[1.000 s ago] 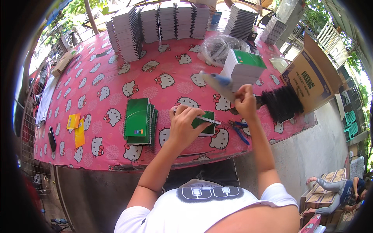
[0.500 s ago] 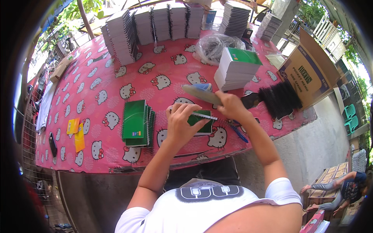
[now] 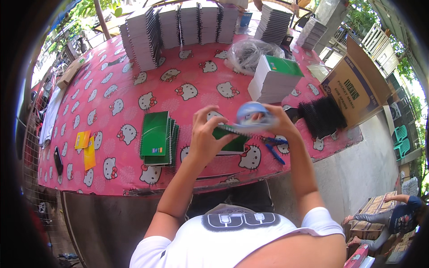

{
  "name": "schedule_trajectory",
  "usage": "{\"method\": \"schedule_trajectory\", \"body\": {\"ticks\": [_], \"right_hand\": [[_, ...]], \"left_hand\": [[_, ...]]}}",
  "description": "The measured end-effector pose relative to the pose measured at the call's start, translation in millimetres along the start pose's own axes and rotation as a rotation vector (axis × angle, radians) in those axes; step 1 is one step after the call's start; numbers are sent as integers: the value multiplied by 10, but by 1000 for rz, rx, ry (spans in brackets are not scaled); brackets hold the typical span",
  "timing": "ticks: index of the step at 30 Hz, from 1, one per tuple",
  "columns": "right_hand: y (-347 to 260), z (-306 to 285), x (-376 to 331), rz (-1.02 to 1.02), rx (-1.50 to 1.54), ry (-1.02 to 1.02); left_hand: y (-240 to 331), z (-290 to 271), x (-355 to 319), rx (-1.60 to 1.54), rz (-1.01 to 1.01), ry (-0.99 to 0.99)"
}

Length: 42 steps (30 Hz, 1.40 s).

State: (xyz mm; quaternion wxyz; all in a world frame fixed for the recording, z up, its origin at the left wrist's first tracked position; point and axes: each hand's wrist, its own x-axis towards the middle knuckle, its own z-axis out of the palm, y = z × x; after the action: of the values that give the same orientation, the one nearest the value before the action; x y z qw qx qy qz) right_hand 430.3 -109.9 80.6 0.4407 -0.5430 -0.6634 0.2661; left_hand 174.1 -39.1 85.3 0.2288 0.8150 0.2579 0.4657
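My left hand (image 3: pixel 206 134) has its thumb and fingers around the upper edge of a small green notebook (image 3: pixel 232 147). A black spiral coil (image 3: pixel 241 132) runs along that edge and sticks out past its right end. In my right hand (image 3: pixel 279 121) is a rounded pale blue and white object (image 3: pixel 252 115), smeared by motion, just above the coil. Its kind cannot be made out. Blue-handled pliers (image 3: pixel 274 151) lie on the table beside the coil's loose end. To the left sits a short stack of green spiral notebooks (image 3: pixel 155 136).
Tall stacks of notebooks (image 3: pixel 190 27) line the far edge. A white paper block with a green cover (image 3: pixel 277 78), a clear plastic bag (image 3: pixel 252 53), black coils (image 3: pixel 321 117) and an open cardboard box (image 3: pixel 355 85) stand right. Yellow cards (image 3: pixel 89 149) and a phone (image 3: pixel 58 161) lie left.
My right hand has moved slightly right and turned the object, which now shows a rounded blue and white face instead of a long beige edge. My left hand keeps hold of the notebook.
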Motion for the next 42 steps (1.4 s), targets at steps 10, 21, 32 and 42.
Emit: {"method": "schedule_trajectory", "body": {"ticks": [10,21,32,42], "right_hand": [[-254,244,236,12,-86,179],[-21,284,65,358,-921,196],[177,379,-1266,208,-960,218],[-895,763,-1089,171,-306,143]], "left_hand": [[-386,-60,-246,-720,-419,126],[-449,-110,-272,-938,-488,64],[23,-109,-603,-166,152,-72],[-49,20,-699,-208,59,-8]]}}
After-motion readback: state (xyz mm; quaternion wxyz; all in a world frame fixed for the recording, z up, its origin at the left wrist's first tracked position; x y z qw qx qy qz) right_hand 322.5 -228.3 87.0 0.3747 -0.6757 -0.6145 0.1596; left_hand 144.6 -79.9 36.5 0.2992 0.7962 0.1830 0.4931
